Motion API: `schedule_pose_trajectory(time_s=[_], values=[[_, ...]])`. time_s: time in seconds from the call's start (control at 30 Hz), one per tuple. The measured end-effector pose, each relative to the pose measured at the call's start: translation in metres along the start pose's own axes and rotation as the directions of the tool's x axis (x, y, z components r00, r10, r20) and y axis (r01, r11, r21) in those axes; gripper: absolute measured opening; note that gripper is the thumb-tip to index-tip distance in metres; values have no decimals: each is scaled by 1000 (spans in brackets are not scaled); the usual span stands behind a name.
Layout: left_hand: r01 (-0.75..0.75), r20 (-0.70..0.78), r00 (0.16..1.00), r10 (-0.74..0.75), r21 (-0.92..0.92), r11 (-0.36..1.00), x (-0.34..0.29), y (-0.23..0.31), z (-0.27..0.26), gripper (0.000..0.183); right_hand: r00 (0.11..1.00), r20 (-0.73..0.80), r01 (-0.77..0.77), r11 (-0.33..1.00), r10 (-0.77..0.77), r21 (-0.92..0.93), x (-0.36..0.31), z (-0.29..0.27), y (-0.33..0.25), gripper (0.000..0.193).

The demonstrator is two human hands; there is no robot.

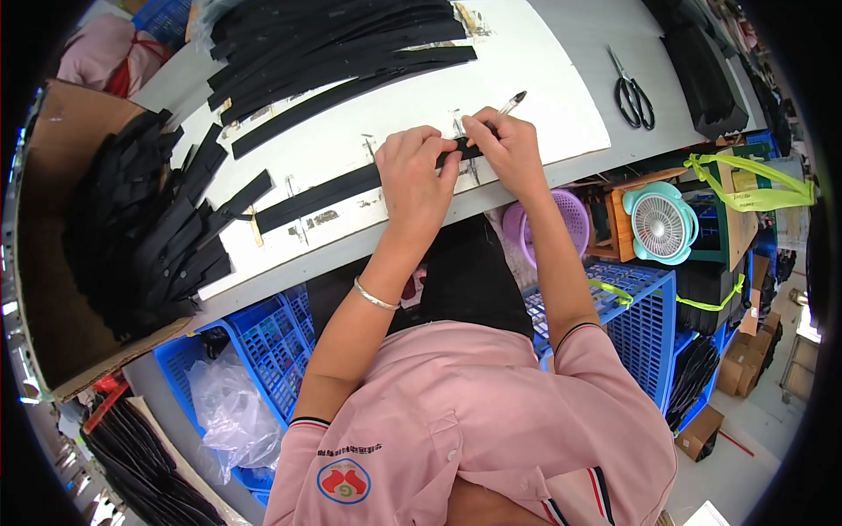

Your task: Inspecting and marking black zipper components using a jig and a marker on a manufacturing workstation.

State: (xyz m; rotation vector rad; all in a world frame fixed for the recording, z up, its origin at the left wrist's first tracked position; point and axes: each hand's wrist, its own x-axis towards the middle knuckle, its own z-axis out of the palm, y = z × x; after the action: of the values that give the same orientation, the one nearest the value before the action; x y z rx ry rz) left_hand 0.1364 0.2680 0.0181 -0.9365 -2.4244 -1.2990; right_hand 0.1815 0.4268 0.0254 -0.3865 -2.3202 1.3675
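A long black fabric strip (324, 192) lies across the white board (561, 96) in front of me. Over its right part, my left hand (410, 180) is closed, the fingers bent and pinching the strip. Close beside it on the right, my right hand (509, 156) grips a clear pen (510, 103), whose dark end points up and away. The pen's other end is near the strip by my left fingertips, partly hidden by my fingers. Farther back on the board lies a single black strip (351, 98), beside a thick spread of similar strips (333, 39).
A cardboard box (53, 175) heaped with black strips stands at the left. Black-handled scissors (630, 96) and a black stack (702, 79) lie to the right. Below the table edge are blue crates (645, 324), a purple basket (561, 223) and a turquoise fan (660, 223).
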Motion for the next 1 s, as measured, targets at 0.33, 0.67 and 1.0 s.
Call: schedule_pose_trajectory(time_s=[0.33,0.67,1.0], values=[[-90,-58,995,86,-66,994,-3,-12,-2,17,986,106,144,981,-131,-127,0,-2,8,23],[139,-241,970,-19,492,860,-39,-116,-161,44,997,14,68,991,-70,116,-5,4,0,14],[260,-102,966,-239,360,896,-36,-133,-205,31,930,128,351,738,-343,-576,6,21,-20,48]])
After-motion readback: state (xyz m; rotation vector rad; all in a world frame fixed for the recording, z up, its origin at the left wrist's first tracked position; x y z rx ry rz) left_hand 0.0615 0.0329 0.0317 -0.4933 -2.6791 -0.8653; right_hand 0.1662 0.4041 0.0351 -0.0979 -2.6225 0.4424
